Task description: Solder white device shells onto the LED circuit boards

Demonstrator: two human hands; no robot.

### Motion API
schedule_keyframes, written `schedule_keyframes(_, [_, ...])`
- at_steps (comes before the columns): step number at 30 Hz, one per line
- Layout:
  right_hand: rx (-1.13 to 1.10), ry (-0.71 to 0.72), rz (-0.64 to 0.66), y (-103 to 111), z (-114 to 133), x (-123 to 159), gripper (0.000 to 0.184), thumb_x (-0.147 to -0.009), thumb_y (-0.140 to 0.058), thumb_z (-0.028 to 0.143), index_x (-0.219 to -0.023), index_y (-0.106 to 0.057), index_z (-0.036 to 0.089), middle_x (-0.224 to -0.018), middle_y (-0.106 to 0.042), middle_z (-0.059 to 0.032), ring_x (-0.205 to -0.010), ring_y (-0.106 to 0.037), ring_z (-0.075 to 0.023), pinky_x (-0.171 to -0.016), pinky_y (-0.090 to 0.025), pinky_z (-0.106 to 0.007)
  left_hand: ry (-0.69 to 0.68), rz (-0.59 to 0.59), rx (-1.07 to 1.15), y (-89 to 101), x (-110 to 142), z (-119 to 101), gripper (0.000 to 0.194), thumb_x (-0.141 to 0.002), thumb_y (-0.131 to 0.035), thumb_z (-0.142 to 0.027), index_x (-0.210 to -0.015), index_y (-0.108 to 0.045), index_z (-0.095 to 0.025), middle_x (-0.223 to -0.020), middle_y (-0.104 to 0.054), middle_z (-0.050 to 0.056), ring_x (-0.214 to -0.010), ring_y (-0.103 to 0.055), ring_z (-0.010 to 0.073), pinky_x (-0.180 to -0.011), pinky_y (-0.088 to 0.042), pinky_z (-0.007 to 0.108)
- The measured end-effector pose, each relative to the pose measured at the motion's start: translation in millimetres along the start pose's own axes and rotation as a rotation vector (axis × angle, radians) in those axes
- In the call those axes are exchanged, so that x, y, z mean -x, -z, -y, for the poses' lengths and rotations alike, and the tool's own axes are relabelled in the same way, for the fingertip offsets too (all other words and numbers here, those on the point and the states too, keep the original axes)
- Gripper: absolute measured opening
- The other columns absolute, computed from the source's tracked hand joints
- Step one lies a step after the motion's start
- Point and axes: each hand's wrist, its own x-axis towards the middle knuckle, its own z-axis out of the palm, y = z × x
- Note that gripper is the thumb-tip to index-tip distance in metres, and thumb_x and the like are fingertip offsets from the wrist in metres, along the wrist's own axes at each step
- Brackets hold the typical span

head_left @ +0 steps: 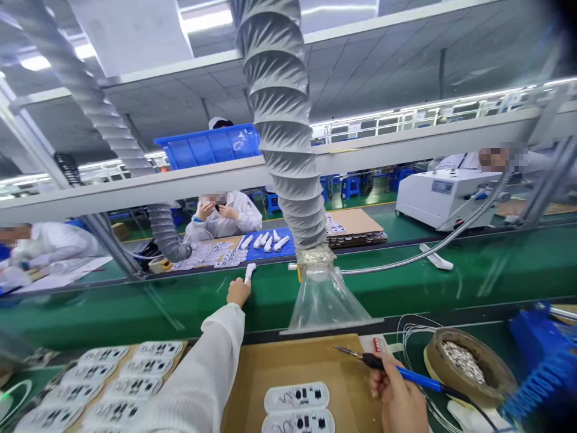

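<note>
My left hand reaches far forward over the green conveyor belt, its fingers closed on a small white plastic part. My right hand stays near me at the lower right, gripping a blue-handled soldering iron whose tip points left over a cardboard sheet. Two white circuit boards lie on that sheet just left of the right hand.
A grey ribbed fume hose ends in a clear hood ahead. Rows of white boards sit at lower left. A tin of solder wire and blue holder stand right. Other workers sit across the belt.
</note>
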Motion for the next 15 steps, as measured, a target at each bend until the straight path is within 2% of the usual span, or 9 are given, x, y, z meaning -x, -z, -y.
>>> schedule_keyframes(5, [0.009, -0.064, 0.018, 13.5, -19.7, -23.2, 0.073, -0.056, -0.096, 0.070, -0.096, -0.078, 0.012, -0.060, -0.066, -0.0047, -0.051, -0.058, -0.0200, -0.042, -0.045, -0.029, -0.053, 0.002, -0.116, -2.8, -11.2, 2.2, 0.039, -0.104, -0.071, -0.039, -0.136, -0.065, -0.016, -0.135, -0.067, 0.012, -0.115, -0.070, 0.0266, -0.097, -0.063, 0.048])
schedule_keyframes(9, [-0.016, -0.065, -0.035, 12.1, -14.7, -20.7, 0.073, -0.048, -0.099, 0.066, -0.092, -0.078, 0.012, -0.061, -0.065, -0.0040, -0.052, -0.058, -0.0183, -0.040, -0.044, -0.027, -0.092, 0.000, -0.105, 3.6, -0.7, 19.9, 0.035, -0.105, -0.071, -0.039, -0.133, -0.067, -0.017, -0.132, -0.069, 0.011, -0.113, -0.071, 0.0253, -0.096, -0.063, 0.046])
schedule_keyframes(12, [-0.039, -0.069, -0.055, 5.0, -3.7, -9.1, 0.071, -0.045, -0.101, 0.062, -0.090, -0.078, 0.012, -0.062, -0.066, -0.0035, -0.053, -0.056, -0.0157, -0.040, -0.042, -0.023, -0.149, -0.057, -0.063, 16.0, 25.7, 37.1, 0.033, -0.105, -0.070, -0.039, -0.130, -0.068, -0.018, -0.130, -0.070, 0.010, -0.111, -0.071, 0.0246, -0.096, -0.063, 0.045])
schedule_keyframes(15, [-0.035, -0.056, -0.040, 0.2, 6.7, 2.1, 0.066, -0.051, -0.100, 0.058, -0.092, -0.079, 0.013, -0.065, -0.067, -0.0037, -0.057, -0.057, -0.0153, -0.042, -0.045, -0.022, -0.238, -0.158, -0.015, 30.4, 74.4, 60.6, 0.031, -0.106, -0.069, -0.038, -0.128, -0.069, -0.016, -0.128, -0.071, 0.010, -0.113, -0.071, 0.0249, -0.099, -0.062, 0.047])
